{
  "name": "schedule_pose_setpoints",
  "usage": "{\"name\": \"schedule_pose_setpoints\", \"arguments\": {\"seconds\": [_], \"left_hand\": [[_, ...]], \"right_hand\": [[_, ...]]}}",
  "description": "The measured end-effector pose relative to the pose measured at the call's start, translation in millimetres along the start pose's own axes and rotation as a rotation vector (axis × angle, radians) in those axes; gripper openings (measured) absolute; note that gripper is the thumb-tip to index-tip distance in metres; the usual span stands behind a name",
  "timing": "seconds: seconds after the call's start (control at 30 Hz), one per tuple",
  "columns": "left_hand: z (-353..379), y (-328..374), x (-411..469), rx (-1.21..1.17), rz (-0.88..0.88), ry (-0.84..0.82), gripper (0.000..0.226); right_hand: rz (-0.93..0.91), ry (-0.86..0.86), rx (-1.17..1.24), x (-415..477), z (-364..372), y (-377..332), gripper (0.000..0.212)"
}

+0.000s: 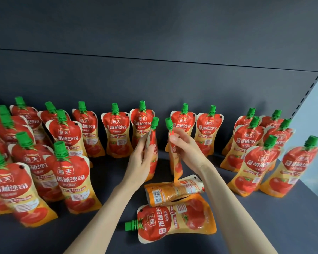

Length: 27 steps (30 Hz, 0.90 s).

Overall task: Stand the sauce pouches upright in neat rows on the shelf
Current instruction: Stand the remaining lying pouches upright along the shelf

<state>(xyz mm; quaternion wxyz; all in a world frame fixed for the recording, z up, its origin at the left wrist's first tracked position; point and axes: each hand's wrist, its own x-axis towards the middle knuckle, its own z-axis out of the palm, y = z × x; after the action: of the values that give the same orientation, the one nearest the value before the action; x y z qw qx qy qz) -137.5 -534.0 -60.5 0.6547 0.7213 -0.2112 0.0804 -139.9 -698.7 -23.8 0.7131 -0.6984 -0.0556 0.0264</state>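
Left grip (142, 158): our fingers curl round one pouch (153, 165), held upright and edge-on in the middle of the shelf (264, 226)
Right grip (184, 149): we pinch a second pouch (177, 169) under its green cap (169, 123); its base hangs just above the flat ones
Lying flat: two lie between our forearms, barcode-up pouch (172, 194) behind face-up pouch (176, 219)
Rows (117, 136): pouches stand upright at left, back and right
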Motion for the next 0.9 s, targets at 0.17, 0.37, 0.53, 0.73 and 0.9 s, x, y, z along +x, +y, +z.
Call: {"name": "schedule_pose_setpoints", "arguments": {"seconds": [0.17, 0.37, 0.53, 0.73, 0.9], "left_hand": [[-1.2, -2.1, 2.6, -0.068, -0.051, 0.118, 0.028], [1.5, -1.0, 18.0, -0.11, -0.103, 0.149, 0.028], [-6.0, -0.7, 16.0, -0.05, -0.161, 0.065, 0.022], [-12.9, -15.2, 9.0, 0.086, -0.209, 0.074, 0.032], [-14.8, -20.9, 24.8, 0.1, -0.231, 0.028, 0.035]], "right_hand": [[-0.074, 0.334, -0.081, -1.1, -5.1, 2.1, 0.052], [-0.232, 0.49, -0.052, -5.8, -6.2, 5.8, 0.039], [-0.228, 0.336, -0.179, -9.1, -19.0, 12.2, 0.049], [-0.198, 0.265, -0.317, -8.9, -30.7, 31.3, 0.047], [-0.211, 0.336, -0.349, -8.2, -39.7, 32.9, 0.044]]}}
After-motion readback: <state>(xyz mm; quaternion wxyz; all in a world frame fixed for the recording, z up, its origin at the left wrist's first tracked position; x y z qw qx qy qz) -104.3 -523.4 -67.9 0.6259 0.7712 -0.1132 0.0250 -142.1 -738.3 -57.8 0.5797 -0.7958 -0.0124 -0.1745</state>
